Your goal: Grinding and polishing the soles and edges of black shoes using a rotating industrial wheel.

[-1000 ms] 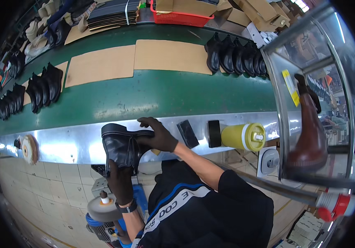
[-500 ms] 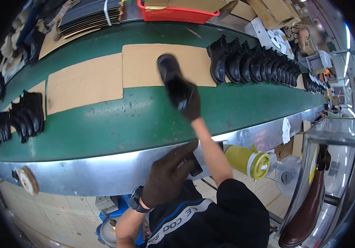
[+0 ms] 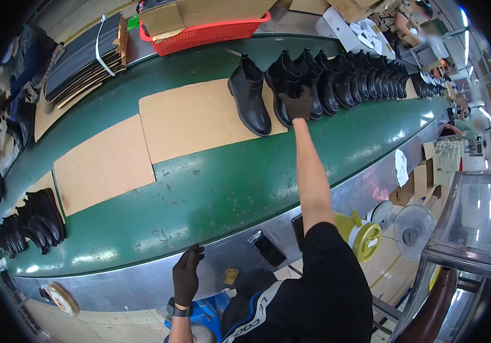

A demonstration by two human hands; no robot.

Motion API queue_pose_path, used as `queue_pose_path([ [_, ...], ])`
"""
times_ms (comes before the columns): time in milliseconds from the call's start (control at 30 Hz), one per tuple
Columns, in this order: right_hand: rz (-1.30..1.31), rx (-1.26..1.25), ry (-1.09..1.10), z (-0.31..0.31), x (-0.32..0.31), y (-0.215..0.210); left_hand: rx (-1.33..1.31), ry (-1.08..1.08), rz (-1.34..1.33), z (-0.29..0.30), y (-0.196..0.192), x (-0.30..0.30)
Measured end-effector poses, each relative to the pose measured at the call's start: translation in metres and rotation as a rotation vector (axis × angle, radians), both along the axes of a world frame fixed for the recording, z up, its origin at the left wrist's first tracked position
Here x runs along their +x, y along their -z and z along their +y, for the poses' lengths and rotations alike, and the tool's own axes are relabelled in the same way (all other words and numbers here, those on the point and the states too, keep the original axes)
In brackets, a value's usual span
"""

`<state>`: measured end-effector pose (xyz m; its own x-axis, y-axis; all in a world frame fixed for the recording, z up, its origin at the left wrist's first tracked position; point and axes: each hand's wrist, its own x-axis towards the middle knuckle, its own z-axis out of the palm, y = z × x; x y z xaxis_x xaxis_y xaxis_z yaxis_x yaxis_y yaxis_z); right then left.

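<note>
My right hand [image 3: 298, 104], in a brown glove, reaches to the row of black ankle boots [image 3: 342, 80] on the green belt. Its fingers are apart, in front of the second boot [image 3: 280, 74] from the row's left end; whether they press on the leather is hard to see. The leftmost boot [image 3: 249, 97] stands upright on a cardboard sheet [image 3: 188, 117], apart from this hand. Over the metal edge [image 3: 131, 286] hangs my gloved left hand [image 3: 186, 273], open and holding nothing. Near it lie a small tan block [image 3: 230, 276] and a dark phone-like object [image 3: 267, 248].
Another cardboard sheet [image 3: 105, 166] lies to the left, with more black boots [image 3: 45, 211] beyond it. A red basket [image 3: 211, 37] and strapped dark sheets [image 3: 80, 63] stand at the back. A yellow jug [image 3: 365, 237] and a fan [image 3: 411, 231] are at the right.
The boot my right hand held now stands at the row's left end, and that hand has moved right. My left hand has gone lower and left. The view has shifted.
</note>
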<state>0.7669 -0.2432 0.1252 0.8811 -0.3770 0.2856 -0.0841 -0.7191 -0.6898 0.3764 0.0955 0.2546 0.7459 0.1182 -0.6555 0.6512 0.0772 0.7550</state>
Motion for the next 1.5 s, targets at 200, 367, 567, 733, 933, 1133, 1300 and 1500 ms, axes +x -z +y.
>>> queue_pose_path([
  [200, 0.408, 0.033, -0.051, 0.010, 0.013, -0.006, 0.023, 0.010, -0.119, -0.010, -0.005, 0.042],
  [367, 0.474, -0.145, -0.029, 0.049, -0.011, -0.036, 0.050, 0.081, -0.286, -0.034, -0.014, 0.086],
  [567, -0.147, -0.055, -0.252, 0.069, -0.117, -0.085, 0.439, 0.238, -0.623, -0.047, -0.051, 0.147],
  [733, -0.187, -0.077, -0.459, 0.114, -0.204, -0.121, 0.237, 0.335, -0.448, -0.060, -0.088, 0.165],
  [933, -0.155, -0.128, -0.488, 0.116, -0.218, -0.134, 0.427, 0.208, -0.397, -0.057, -0.091, 0.137],
  [1133, -0.131, 0.314, -0.620, 0.113, -0.213, -0.118, -0.122, 0.307, -0.203, -0.042, -0.079, 0.139],
  [1300, -0.098, 0.298, -0.732, 0.113, -0.209, -0.118, 0.089, 0.414, -0.437, -0.046, -0.077, 0.146],
  [1500, -0.190, 0.246, -0.714, 0.108, -0.194, -0.128, 0.229, 0.489, -0.555, -0.048, -0.067, 0.162],
])
